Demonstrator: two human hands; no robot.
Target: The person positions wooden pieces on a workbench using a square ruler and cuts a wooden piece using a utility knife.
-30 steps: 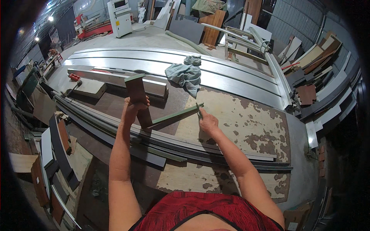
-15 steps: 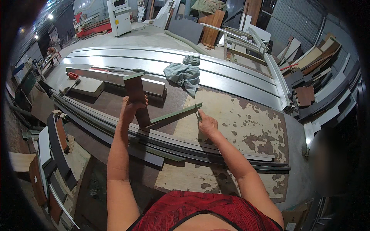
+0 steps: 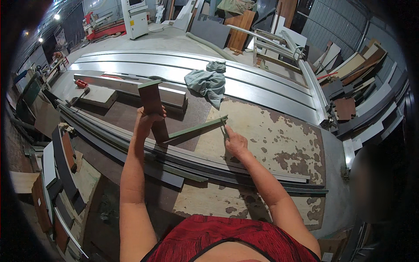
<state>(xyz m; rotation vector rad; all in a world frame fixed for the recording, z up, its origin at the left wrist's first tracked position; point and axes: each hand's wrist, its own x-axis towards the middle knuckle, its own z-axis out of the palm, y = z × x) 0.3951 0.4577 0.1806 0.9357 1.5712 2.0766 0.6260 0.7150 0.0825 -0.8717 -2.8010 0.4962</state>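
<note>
Since a second ago almost nothing has shifted: our left hand (image 3: 147,118) still grips the upright brown board (image 3: 153,109) with its fingers wrapped around the middle, and our right hand (image 3: 235,142) still pinches a small pointed tool (image 3: 225,127) at the far end of the green strip (image 3: 197,128). The view has only tilted a touch, so we judge the work is being held steady rather than moved along.

The board stands on end on the big worktable (image 3: 279,139), just left of its middle, with the green strip running from its foot out to the right. We count one board in hand, one green strip and one tool. Farther off lie one crumpled grey cloth (image 3: 205,83), one long pale beam (image 3: 131,87) to the left, and one hammer (image 3: 77,96) beyond it. Long dark rails (image 3: 131,146) run along the near edge; we cannot count them surely.
</note>
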